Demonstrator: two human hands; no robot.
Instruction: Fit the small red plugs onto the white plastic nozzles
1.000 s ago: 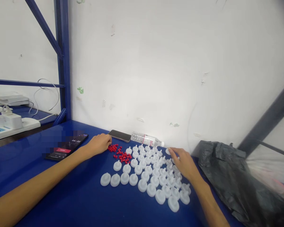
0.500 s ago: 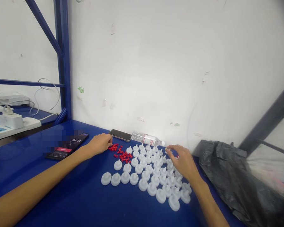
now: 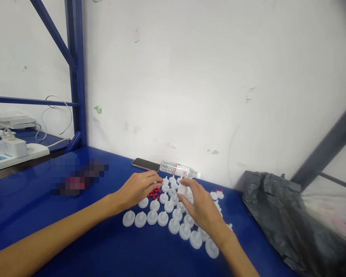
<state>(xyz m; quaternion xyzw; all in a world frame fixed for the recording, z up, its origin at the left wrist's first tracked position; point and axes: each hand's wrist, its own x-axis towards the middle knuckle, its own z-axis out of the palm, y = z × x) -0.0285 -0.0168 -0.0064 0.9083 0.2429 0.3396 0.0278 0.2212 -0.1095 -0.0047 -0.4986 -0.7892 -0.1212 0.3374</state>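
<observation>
Several white plastic caps [image 3: 161,218] stand in rows on the blue table [image 3: 109,238]. My right hand [image 3: 200,206] hovers over the rows and pinches one white cap [image 3: 182,189] between thumb and fingertips. My left hand [image 3: 138,188] sits just left of it, its fingers closed together over a small heap of red plugs [image 3: 153,194]; whether it holds one is hidden. Two caps with red plugs [image 3: 217,194] lie at the far right of the rows.
A phone [image 3: 145,164] and a lying water bottle [image 3: 177,169] rest against the white wall. A blurred-out device [image 3: 77,177] lies at left. A black plastic bag [image 3: 291,219] fills the right side. Blue rack posts [image 3: 76,73] and a power strip [image 3: 14,152] stand at left.
Both hands have moved toward each other over the caps. My right hand has lifted a white cap from the far right; my left hand has slid right across the red plugs.
</observation>
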